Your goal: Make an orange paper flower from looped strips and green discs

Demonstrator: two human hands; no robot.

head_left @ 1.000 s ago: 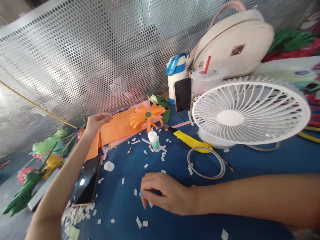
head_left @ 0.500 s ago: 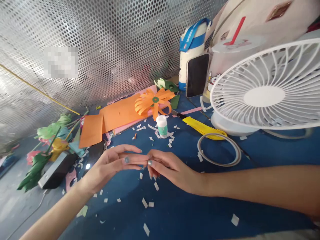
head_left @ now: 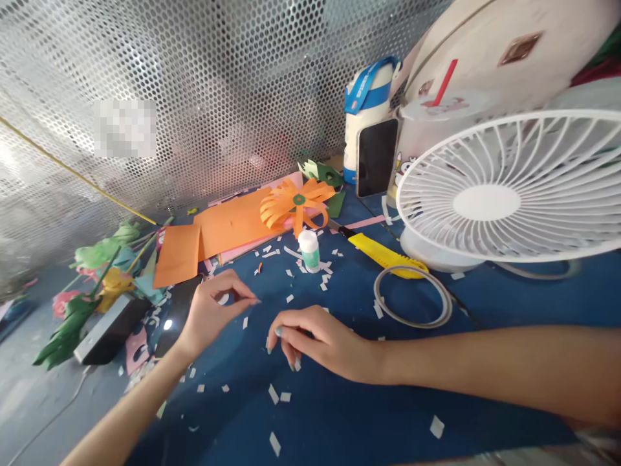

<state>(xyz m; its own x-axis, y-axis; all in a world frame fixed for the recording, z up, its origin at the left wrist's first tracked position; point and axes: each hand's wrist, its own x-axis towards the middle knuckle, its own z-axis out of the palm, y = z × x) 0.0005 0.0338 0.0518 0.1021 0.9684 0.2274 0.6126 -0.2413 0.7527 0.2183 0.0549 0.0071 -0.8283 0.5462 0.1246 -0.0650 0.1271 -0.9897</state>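
Observation:
My left hand (head_left: 213,314) hovers over the blue table near a dark phone (head_left: 178,310), its thumb and forefinger pinched together. Whatever may lie between those fingertips is too small to make out. To its right is my right hand (head_left: 320,340), thumb against the curled forefinger and the other fingers hanging loosely; I cannot see anything held there. The hands are apart. Just beyond them stands a small white bottle with a green label (head_left: 309,251), among scattered white paper scraps (head_left: 286,397). A curled-strip orange paper flower (head_left: 299,200) lies behind the bottle.
On the right are a roll of tape (head_left: 439,317), a yellow utility knife (head_left: 388,254) and a white fan (head_left: 487,202). A phone (head_left: 377,158) leans against a flask (head_left: 367,123). Orange paper (head_left: 228,223) and paper flowers (head_left: 104,252) lie left, before a perforated metal screen (head_left: 233,97).
My hands have separated: the right one no longer touches the left fingers. The left hand has drawn back leftward, going from outstretched fingers to a pinch. The view has shifted slightly.

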